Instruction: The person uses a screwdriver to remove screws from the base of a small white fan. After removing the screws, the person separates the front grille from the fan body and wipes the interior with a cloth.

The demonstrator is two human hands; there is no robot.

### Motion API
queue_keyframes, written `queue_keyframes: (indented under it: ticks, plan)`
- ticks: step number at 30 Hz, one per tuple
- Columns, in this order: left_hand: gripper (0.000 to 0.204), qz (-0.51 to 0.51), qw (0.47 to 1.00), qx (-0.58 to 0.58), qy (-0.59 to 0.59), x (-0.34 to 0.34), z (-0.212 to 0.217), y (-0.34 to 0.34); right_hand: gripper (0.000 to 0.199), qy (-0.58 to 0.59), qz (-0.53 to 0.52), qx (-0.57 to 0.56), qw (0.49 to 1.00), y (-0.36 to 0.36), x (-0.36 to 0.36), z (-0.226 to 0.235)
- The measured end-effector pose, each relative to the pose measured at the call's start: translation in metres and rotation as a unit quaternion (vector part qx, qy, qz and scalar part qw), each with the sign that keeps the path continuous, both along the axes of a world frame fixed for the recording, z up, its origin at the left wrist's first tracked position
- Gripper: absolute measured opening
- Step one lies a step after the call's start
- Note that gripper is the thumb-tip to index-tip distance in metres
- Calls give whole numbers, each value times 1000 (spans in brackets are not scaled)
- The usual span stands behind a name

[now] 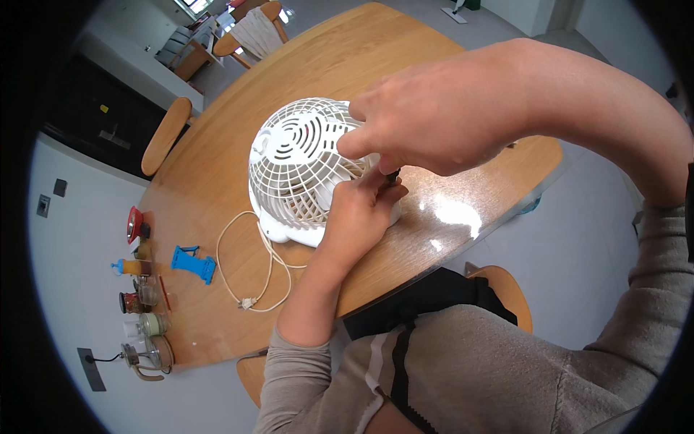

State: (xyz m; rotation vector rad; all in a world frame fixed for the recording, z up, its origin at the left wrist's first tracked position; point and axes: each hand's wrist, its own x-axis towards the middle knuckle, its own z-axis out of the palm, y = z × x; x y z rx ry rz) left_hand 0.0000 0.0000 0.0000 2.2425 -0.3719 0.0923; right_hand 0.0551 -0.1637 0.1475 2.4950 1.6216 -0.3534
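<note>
A white electric fan [300, 163] lies on the wooden table with its slotted grille facing up. Both my hands meet at its right side. My left hand [361, 210] is closed beside the grille, its fingers bent around a small dark piece [392, 176] that shows just below my right hand. Over it arches my right hand [441, 119], fingers curled down and closed toward the same spot. What the right hand grips is hidden behind its own fingers. The fan's white cord [271, 267] loops on the table, its plug [248, 303] lying near my left forearm.
On the wooden table [195, 217], a blue plastic piece [193, 265] lies left of the cord. Several jars [148, 293] and a squeeze bottle [134, 267] line the wall side, with a glass kettle [155, 352]. Chairs [168, 136] stand around the table.
</note>
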Motion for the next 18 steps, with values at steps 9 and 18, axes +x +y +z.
queue_keyframes:
  ticks: [9,18]
  plan:
    - [17,-25,996,-87,4,-3,-9,0,27,18,4,29,999,1,1,0]
    - [17,-8,991,-125,40,-4,-15,-3,25,-34,-98,70,992,-2,-11,3]
